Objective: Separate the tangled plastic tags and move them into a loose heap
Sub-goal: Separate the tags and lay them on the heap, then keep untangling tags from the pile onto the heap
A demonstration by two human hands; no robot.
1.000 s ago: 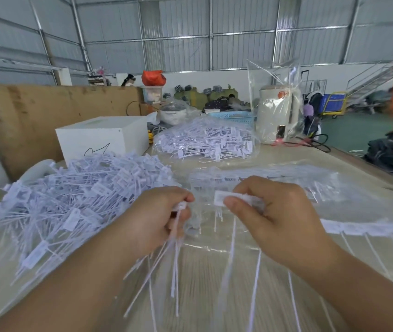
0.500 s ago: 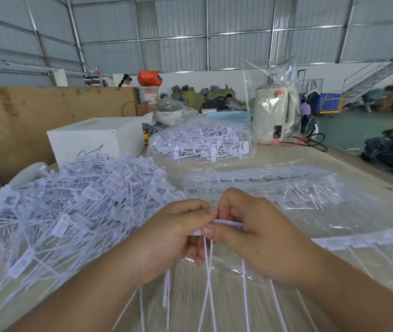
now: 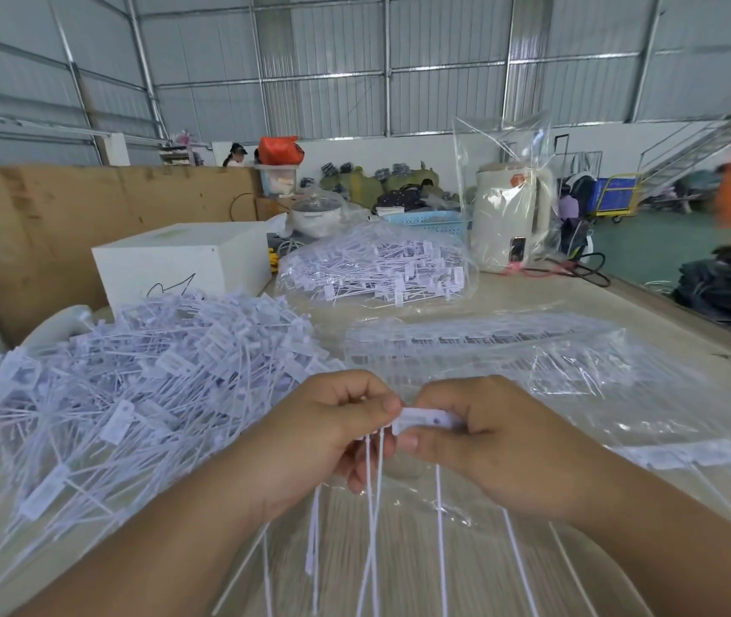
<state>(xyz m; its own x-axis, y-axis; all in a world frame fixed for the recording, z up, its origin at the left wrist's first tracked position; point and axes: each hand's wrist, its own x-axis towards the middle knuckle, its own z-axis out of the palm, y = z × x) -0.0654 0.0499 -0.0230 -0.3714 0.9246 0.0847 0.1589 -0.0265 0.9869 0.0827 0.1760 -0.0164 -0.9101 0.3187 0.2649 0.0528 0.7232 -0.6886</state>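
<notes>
Both hands met over the near middle of the surface [image 3: 533,300]. Left hand [image 3: 328,438] had thumb and forefinger pinched on the end of a strip of joined tags [image 3: 426,419]; right hand [image 3: 497,443] had fingers curled round the same strip, thumb beneath. Thin tails [image 3: 372,505] hung from it toward the near edge, several crossing one another.

Heap [image 3: 132,385] of loose tags lay toward the left edge, just beside the left wrist. A clear bag [image 3: 555,362] of unsorted strips lay right of centre; another strip [image 3: 684,454] lay nearer the right edge. A second bagged lot [image 3: 377,269] sat toward the far edge.

Risks, as judged:
- Tails crossed below the grip; pulling one tag off could drag a neighbour with it, so a clump would reach the heap, not singles.
- A sharp tug might snap a thin tail or tear the label head instead of the joint.
- The bag film lay under the hands; hanging tails could catch it and pull strips toward the near edge.
- Heap edge was close; a careless sweep of the left arm could retangle or scatter it.

Against half a second before: hands in much the same spot, but slightly parted, with more of the strip's white head showing between them. A full second before, they were held well apart.
</notes>
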